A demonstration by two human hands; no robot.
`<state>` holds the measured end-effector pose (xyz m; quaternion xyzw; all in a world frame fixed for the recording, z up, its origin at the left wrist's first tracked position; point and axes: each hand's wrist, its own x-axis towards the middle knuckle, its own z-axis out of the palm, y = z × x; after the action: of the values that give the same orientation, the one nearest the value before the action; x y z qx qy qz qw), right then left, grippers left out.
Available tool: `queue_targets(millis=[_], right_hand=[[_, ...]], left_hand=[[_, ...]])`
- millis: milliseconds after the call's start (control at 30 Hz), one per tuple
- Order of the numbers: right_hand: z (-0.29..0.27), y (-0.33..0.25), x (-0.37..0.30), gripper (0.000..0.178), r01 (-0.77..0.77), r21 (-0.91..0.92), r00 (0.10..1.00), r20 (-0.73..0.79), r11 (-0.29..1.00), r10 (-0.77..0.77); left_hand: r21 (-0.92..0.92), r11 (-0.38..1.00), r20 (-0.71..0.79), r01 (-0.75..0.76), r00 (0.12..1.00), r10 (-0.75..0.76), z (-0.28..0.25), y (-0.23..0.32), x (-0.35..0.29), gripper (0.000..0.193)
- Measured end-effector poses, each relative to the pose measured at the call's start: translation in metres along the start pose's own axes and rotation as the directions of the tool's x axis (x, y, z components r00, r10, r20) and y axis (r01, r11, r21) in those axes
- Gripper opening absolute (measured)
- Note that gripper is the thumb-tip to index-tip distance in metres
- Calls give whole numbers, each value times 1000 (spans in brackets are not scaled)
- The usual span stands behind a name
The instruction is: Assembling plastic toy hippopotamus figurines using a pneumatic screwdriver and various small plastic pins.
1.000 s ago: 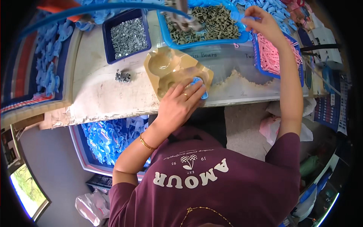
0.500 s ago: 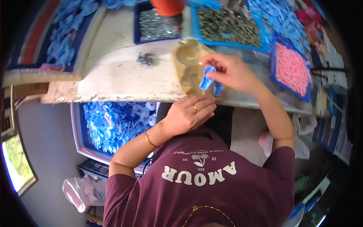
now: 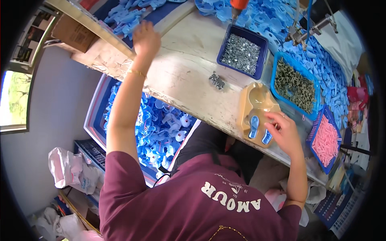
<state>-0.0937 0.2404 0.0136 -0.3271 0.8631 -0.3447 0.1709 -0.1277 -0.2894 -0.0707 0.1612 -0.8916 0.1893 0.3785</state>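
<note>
My left hand (image 3: 145, 38) is stretched out to the far left, over a tray edge beside a heap of blue moulded plastic parts (image 3: 126, 18). Its fingers look loosely apart, though the tips are partly hidden, and I see nothing held in them. By the table's front edge lies a tan moulded holder (image 3: 246, 102) with rounded hollows. Two small blue plastic pieces, one a longish piece (image 3: 253, 125) and one a shorter piece (image 3: 267, 136), sit in its near end. My right hand (image 3: 283, 130) hovers at the holder's right side, thumb and forefinger apart, holding nothing visible.
Beyond the holder stand a dark blue tray of small metal parts (image 3: 241, 54), a light blue basket of brownish pieces (image 3: 295, 84) and a blue basket of pink sticks (image 3: 325, 138). An orange-bodied tool (image 3: 239, 5) hangs above. A bin of blue parts (image 3: 161, 124) sits below the table.
My left hand has gone from the table's front edge to the far-left heap. My right hand has let go of the blue piece, now lying in the holder. The view has turned.
</note>
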Motion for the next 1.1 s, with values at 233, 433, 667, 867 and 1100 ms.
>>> queue_targets(millis=[233, 433, 667, 867, 1100], right_hand=[[13, 3, 1, 19, 26, 19, 996, 90, 999, -28], [17, -5, -1, 18, 76, 17, 996, 55, 997, -77], [38, -31, 19, 43, 249, 20, 937, -258, 968, -236], [34, -70, 29, 52, 285, 37, 923, -279, 958, -264], [15, -18, -24, 32, 270, -350, 874, -302, 897, -381]], left_hand=[[52, 995, 479, 87, 872, -102, -3, -13, 40, 32], [-801, 525, 135, 288, 941, -309, -89, 13, -2, 29], [-549, -725, 610, 415, 792, -9, -163, 36, -59, 29], [-274, -767, 613, 580, 720, 325, -198, 102, -93, 27], [-740, -355, 441, 571, 811, 385, -223, 151, -102, 58]])
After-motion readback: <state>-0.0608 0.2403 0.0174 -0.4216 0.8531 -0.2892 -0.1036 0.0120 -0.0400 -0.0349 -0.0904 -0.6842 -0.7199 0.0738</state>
